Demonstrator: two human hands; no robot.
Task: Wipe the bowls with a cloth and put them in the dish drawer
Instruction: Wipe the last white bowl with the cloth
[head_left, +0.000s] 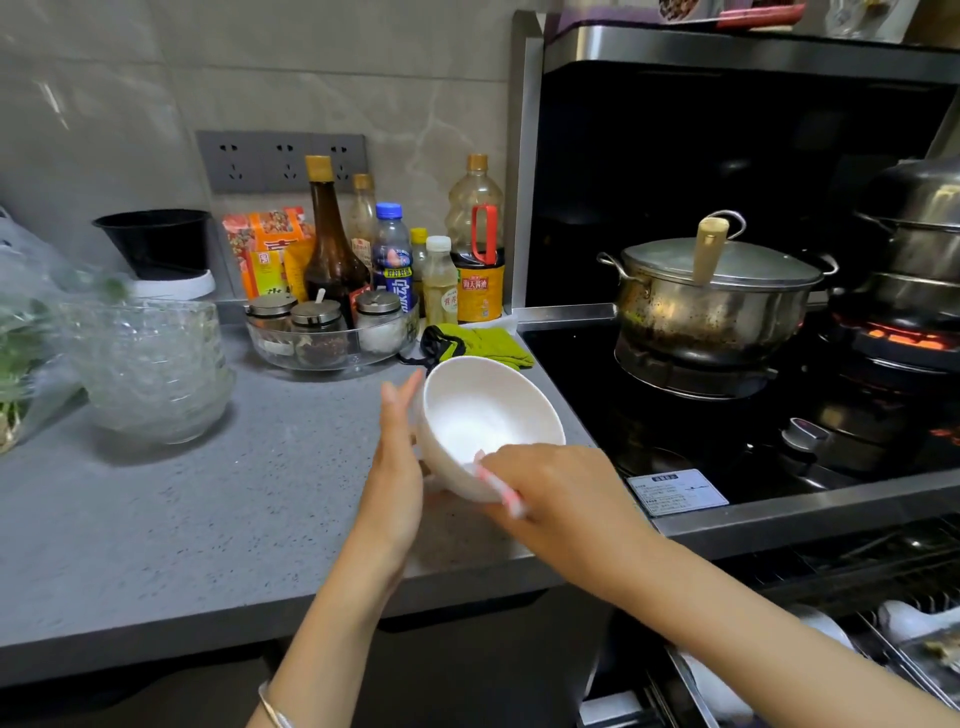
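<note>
Closest to us, at the lower right, the pulled-out steel dish drawer (914, 603) holds white crockery in its wire racks. A thin silver bangle (275, 712) circles our left wrist.

Just past that, our left hand (397, 467) lies flat against the side of the white round ceramic bowl (483, 410), its fingers straight and close together. Our right hand (550, 488) has its fingers curled round a pink-and-white cloth (498, 486), pressing it to the bowl's near rim. The bowl is tipped towards us over the right end of the speckled grey countertop (182, 509), beside the black glass hob (587, 374). A white sticker (678, 491) on the hob carries print too small for us to read.

Farther left stands a stack of clear glass bowls (150, 369). Behind the white bowl lies a lime-green cloth mitt (488, 343). A round clear glass tray (332, 348) holds three steel-lidded glass jars, one with dark red flakes and one with white grains.

Behind it stand bottles. A large soy sauce bottle (480, 275) has a yellow label reading 海天酱油, and a small pale bottle (440, 280) shows 营养 in red. We cannot make out the writing on the blue-capped bottle (392, 254).

On the hob, a lidded steel pot (711, 296) has a wooden handle resting across its lid.
</note>
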